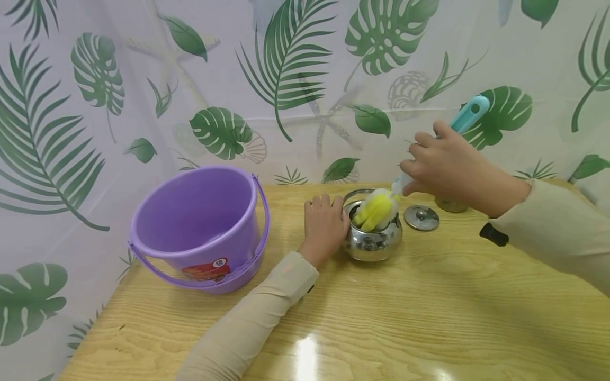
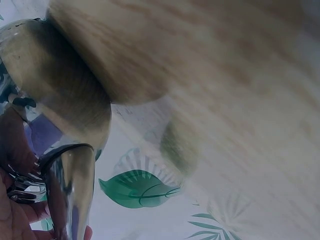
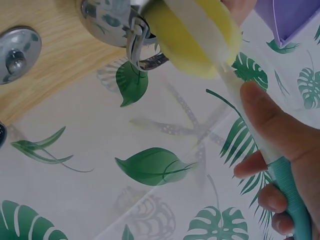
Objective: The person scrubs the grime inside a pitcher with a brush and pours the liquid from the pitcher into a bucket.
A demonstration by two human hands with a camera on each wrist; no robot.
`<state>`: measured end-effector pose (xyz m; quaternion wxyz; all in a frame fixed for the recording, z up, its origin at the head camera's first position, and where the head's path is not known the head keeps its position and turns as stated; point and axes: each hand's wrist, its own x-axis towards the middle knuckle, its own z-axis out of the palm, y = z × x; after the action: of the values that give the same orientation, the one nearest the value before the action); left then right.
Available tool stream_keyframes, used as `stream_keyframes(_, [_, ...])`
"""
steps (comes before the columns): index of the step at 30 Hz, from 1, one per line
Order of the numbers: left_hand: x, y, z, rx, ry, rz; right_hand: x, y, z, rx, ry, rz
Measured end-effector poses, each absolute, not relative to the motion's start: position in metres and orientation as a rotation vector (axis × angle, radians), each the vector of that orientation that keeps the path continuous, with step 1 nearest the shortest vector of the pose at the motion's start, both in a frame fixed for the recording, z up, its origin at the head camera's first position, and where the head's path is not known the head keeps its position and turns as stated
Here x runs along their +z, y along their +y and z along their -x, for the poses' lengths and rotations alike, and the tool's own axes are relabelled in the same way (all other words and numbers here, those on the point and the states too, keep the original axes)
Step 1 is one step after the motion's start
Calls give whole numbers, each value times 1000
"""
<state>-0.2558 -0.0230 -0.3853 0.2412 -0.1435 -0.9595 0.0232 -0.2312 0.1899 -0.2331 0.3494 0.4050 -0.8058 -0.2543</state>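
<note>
A shiny metal teapot (image 1: 374,244) stands on the table with its mouth uncovered and its bail handle (image 1: 358,191) folded toward the back. My left hand (image 1: 325,225) holds it from the left side; in the left wrist view, the fingers (image 2: 15,220) are around its spout (image 2: 70,192). My right hand (image 1: 440,159) grips a sponge bottle brush by its teal and white handle (image 1: 469,114), tilted down to the left. The brush's yellow and white sponge head (image 1: 376,209) is partly inside the teapot's mouth. In the right wrist view, my thumb (image 3: 265,110) lies along the white shaft.
The teapot's round metal lid (image 1: 421,217) lies on the table to its right. Behind the right forearm is another small metal item (image 1: 450,204), partly hidden. A purple bucket (image 1: 233,278) with its handle down stands on the left. A leaf-print sheet (image 1: 286,153) hangs behind the table.
</note>
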Motion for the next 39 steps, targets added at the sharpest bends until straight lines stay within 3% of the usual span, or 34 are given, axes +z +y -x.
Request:
stream_keyframes(18, [-385,-22,255,48,-2634,403,-266,231,215,-285,-2002,-929])
stream_keyframes(39, [-386,-24,254,45,-2650,395,-286,240,208,-262,-1975,-779])
